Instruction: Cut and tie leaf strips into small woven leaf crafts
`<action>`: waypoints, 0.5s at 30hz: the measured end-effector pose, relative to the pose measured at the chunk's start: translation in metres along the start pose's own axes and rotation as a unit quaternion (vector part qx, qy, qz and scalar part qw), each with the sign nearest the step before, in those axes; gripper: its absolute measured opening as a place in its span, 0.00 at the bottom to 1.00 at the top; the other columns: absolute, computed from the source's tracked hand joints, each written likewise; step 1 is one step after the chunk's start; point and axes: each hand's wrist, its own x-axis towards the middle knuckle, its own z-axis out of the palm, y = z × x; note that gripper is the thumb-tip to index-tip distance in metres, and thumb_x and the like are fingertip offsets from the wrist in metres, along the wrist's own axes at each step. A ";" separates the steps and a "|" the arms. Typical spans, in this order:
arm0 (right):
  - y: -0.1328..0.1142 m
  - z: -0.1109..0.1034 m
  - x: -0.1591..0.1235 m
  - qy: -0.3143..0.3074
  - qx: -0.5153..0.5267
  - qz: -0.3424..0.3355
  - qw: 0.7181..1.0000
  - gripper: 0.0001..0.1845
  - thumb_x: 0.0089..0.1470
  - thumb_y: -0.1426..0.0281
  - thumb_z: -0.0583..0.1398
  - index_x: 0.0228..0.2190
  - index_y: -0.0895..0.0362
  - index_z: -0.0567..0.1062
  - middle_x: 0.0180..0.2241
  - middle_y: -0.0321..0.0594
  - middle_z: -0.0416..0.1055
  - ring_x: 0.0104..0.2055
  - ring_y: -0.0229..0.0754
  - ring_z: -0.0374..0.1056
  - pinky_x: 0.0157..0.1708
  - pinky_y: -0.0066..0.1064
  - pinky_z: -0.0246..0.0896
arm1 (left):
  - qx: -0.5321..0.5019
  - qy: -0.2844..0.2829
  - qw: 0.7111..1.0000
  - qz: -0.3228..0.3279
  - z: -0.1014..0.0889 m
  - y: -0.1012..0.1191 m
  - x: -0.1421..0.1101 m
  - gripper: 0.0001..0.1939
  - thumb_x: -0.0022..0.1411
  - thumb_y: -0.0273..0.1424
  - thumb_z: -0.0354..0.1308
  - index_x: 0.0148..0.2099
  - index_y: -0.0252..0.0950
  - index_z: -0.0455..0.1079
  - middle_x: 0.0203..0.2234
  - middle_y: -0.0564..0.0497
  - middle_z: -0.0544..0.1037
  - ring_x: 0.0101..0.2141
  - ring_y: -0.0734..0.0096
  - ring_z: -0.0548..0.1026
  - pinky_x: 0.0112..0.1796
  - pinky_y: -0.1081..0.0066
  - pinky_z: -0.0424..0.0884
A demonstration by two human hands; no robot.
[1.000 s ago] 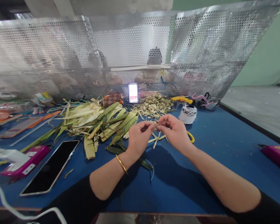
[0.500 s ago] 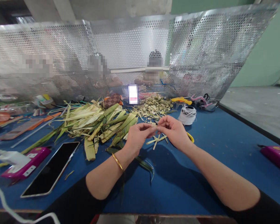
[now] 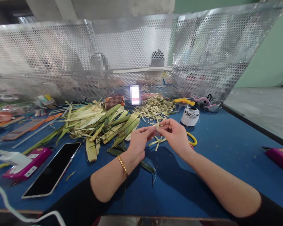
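Observation:
My left hand [image 3: 141,141] and my right hand [image 3: 175,135] meet fingertip to fingertip above the middle of the table. Both are closed in a pinch on a small pale piece of corn husk [image 3: 157,125], most of it hidden by the fingers. Just below them, on the blue tabletop, lies a star-shaped bit made of crossed husk strips [image 3: 158,145]. A yellow loop handle [image 3: 192,138] shows beside my right wrist. To the left of my left hand spreads a heap of long green and pale corn husks [image 3: 101,122].
Beyond my hands is a pile of small husk pieces [image 3: 157,108]. A spool of white string [image 3: 190,117] and a yellow tool [image 3: 184,101] stand to its right. On the left lie a black phone [image 3: 54,169] and a purple power strip [image 3: 35,161]. A perforated metal screen [image 3: 132,40] closes the back.
My right hand has shifted slightly down, uncovering more of the yellow loop. More of the pale husk piece shows above the fingertips. The view has shifted a little.

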 end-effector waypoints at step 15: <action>-0.003 -0.057 0.031 -0.165 -0.539 0.021 0.826 0.09 0.50 0.68 0.59 0.35 0.57 0.70 0.36 0.47 0.75 0.38 0.50 0.71 0.34 0.36 0.60 | -0.009 0.023 1.000 -0.019 -0.009 0.007 0.016 0.07 0.45 0.30 0.68 0.28 0.33 0.75 0.25 0.49 0.79 0.28 0.73 0.77 0.33 0.74 0.70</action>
